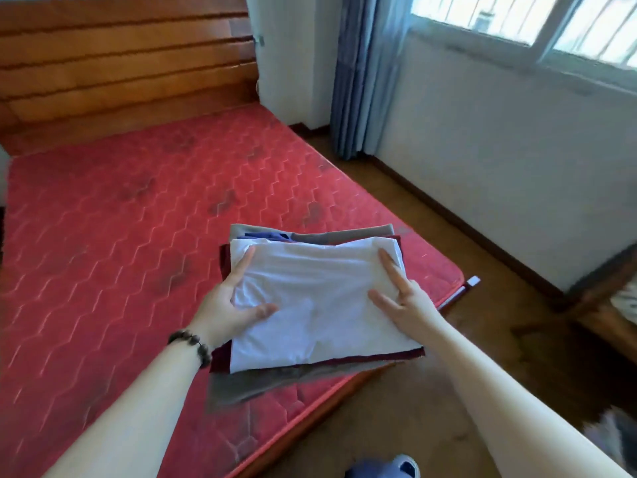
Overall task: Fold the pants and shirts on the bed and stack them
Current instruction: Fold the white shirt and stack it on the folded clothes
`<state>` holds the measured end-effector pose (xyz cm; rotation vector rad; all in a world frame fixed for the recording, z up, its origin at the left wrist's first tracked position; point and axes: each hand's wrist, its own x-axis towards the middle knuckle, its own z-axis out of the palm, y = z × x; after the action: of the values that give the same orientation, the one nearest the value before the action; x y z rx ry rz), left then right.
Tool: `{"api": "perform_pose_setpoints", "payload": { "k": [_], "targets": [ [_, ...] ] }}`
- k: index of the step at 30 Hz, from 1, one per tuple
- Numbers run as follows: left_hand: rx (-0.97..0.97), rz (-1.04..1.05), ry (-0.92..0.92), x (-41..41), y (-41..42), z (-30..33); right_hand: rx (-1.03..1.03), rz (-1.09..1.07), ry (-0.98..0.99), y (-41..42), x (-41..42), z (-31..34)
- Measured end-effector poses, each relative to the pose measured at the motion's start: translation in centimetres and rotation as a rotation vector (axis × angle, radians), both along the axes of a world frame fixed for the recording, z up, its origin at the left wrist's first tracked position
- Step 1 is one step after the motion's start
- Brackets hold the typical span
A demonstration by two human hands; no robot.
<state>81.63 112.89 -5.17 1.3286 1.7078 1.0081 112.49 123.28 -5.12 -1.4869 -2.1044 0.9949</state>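
A folded white shirt point(320, 305) lies on top of a stack of folded clothes at the near right corner of the red mattress point(120, 236). Under it show a dark red garment point(379, 357), a grey-brown garment point(262, 384) and a bit of blue cloth point(265, 236). My left hand point(231, 301) grips the shirt's left edge, thumb on top and fingers along the side. My right hand point(403, 298) rests on the shirt's right edge with fingers spread flat.
A wooden headboard point(120, 63) stands at the far end of the bed. Blue curtains point(362, 74) hang by a window on the right wall. Wooden furniture point(606, 281) sits at the right edge. My blue slipper point(389, 467) is on the brown floor.
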Motion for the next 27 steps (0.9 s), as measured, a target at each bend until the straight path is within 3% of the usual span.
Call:
{"api": "perform_pose_setpoints", "payload": {
  "k": [9, 17, 27],
  "targets": [
    [-0.011, -0.253, -0.061, 18.2, 14.6, 2.3, 0.018, -0.291, 0.036, 6.7, 19.7, 2.4],
    [-0.006, -0.350, -0.139, 35.9, 27.0, 3.5, 0.062, -0.394, 0.093, 15.9, 37.5, 5.4],
    [-0.039, -0.361, -0.146, 46.4, 41.3, 3.5, 0.009, -0.413, 0.121, 28.7, 47.8, 5.9]
  ]
}}
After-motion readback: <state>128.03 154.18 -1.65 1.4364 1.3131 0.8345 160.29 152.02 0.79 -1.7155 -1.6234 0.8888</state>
